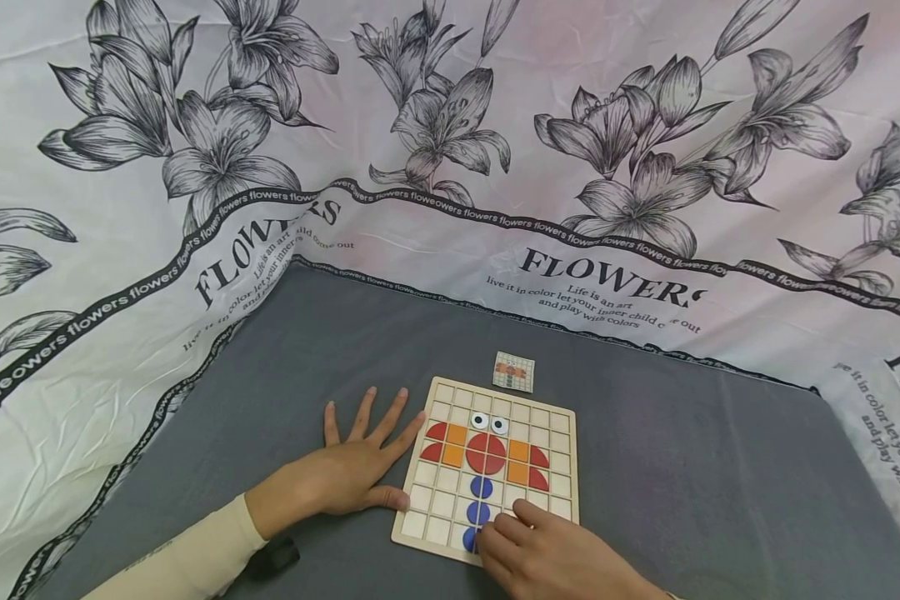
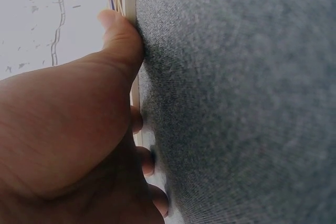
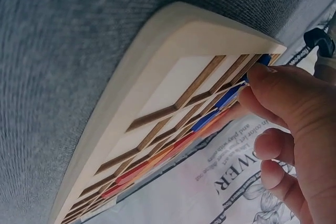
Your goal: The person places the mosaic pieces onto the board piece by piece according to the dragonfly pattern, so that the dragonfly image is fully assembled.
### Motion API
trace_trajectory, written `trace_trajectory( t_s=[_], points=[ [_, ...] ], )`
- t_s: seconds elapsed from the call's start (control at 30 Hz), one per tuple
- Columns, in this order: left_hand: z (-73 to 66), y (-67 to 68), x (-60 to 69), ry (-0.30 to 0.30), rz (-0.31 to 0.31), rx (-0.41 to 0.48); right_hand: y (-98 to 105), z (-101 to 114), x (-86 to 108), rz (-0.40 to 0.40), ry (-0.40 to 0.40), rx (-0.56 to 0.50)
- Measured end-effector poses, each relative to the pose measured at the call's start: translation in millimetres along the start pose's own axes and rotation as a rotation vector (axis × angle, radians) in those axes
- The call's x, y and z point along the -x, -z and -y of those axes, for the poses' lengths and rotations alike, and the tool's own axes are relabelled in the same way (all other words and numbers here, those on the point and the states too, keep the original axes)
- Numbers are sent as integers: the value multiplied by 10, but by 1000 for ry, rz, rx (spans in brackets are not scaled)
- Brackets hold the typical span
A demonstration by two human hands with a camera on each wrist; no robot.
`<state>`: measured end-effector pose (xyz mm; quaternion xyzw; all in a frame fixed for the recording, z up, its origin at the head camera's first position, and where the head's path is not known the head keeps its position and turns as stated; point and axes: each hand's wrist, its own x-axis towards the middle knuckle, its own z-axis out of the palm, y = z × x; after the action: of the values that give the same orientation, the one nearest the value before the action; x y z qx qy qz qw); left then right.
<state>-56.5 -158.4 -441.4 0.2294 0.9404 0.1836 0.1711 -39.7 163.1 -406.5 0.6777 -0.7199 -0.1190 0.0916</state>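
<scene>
A wooden grid board (image 1: 438, 532) lies on the grey cloth, bearing coloured pieces. Two eye pieces (image 1: 489, 423) sit above a red circle (image 1: 486, 454), flanked by orange squares (image 1: 453, 445) and red quarter-rounds (image 1: 538, 467). Below runs a column of blue round pieces (image 1: 478, 512). My left hand (image 1: 352, 475) lies spread on the cloth, its thumb and a finger touching the board's left edge. At the lowest blue piece (image 1: 470, 539), my right hand (image 1: 532, 550) pinches with curled thumb and forefinger, partly covering it; its other fingers curl loosely in the right wrist view.
A small picture card (image 1: 513, 372) with a similar figure lies just beyond the board's far edge. Flower-printed fabric (image 1: 435, 225) hangs around the back and sides of the grey cloth (image 1: 682, 467). A dark object (image 1: 273, 557) is beside my left forearm.
</scene>
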Motion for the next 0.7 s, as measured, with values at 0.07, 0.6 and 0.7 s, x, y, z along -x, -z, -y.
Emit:
trace_trajectory(
  t_s=[0.07, 0.6, 0.7],
  points=[
    [-18, 23, 17, 6, 3, -3, 0, 3, -8, 0, -1, -1],
    [8, 59, 10, -8, 36, 51, 71, -209, 195, -156, -101, 88],
    [23, 113, 12, -22, 11, 86, 129, -292, 307, -192, -175, 64]
  ],
)
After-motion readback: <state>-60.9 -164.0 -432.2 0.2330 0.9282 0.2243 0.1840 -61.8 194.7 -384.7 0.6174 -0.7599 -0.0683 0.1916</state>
